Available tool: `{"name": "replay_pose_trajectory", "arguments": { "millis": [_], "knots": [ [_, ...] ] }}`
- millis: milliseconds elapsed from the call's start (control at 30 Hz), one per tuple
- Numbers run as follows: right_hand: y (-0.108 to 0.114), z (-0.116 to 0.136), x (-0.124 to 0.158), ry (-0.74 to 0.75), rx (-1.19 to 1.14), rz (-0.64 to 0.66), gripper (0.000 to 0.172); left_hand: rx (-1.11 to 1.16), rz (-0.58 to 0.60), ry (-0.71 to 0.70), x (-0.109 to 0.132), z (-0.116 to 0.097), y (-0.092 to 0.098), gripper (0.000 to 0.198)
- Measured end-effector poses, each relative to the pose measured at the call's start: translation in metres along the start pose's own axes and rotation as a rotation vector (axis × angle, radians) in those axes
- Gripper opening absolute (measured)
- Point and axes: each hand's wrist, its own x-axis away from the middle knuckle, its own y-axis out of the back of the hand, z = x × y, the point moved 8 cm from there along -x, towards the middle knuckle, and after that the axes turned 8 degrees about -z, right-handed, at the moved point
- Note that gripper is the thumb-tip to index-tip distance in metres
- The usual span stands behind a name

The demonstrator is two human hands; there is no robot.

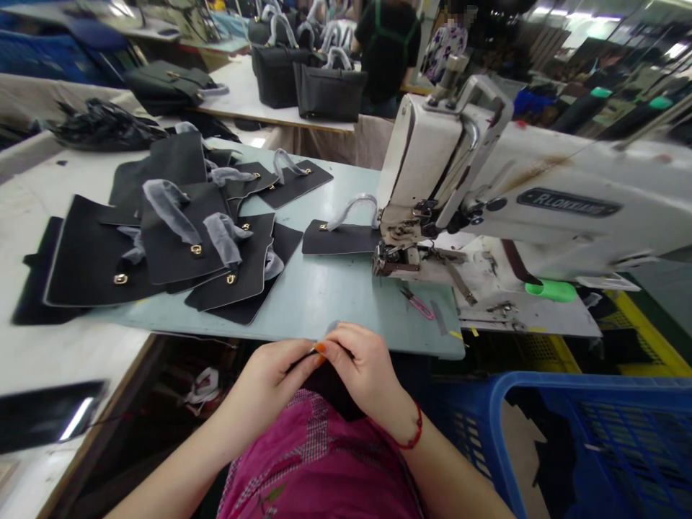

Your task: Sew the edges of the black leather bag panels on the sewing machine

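Dark piece (332, 386) above magenta apron (324, 476), just off table's (335, 303) near edge, pinched between left hand (273, 375) and right hand (370, 364), fingers closed; long axis hidden. Black panel (343, 241) at sewing machine (422, 166) lies ahead, lengthwise left-right, right hand nearer.

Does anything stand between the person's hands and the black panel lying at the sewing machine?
Nothing visible does. The left hand and right hand meet by the near edge of the table, whose surface runs on to the black panel. The pink-handled snips lie to the right of that line.
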Motion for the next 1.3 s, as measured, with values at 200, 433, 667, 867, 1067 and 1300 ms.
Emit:
{"name": "replay_pose_trajectory", "arguments": {
  "millis": [200,433,667,867,1067,1300],
  "knots": [
    [0.012,-0.008,0.0,0.14,0.193,0.022,0.043,0.04,-0.23,0.104,0.004,0.016,0.025,0.038],
    [0.031,-0.072,0.012,0.169,0.393,-0.001,0.049,0.11,-0.49,0.246,0.014,0.048,0.078,0.033],
    [0.066,-0.098,0.027,-0.158,0.223,-0.482,0.055,-0.516,-0.771,-0.184,0.031,-0.034,0.131,0.022],
    [-0.034,-0.064,0.052,-0.623,-0.832,-0.194,0.049,-0.622,-0.268,-0.674,0.022,-0.04,-0.015,0.033],
    [-0.016,-0.113,0.077,-0.657,-0.485,-0.356,0.042,-0.169,-0.366,-0.063,0.074,0.082,-0.044,0.049],
    [-0.039,-0.116,0.078,-0.752,-0.52,-0.08,0.056,0.804,-0.251,0.853,0.086,0.13,-0.083,0.065]
  ]
}}
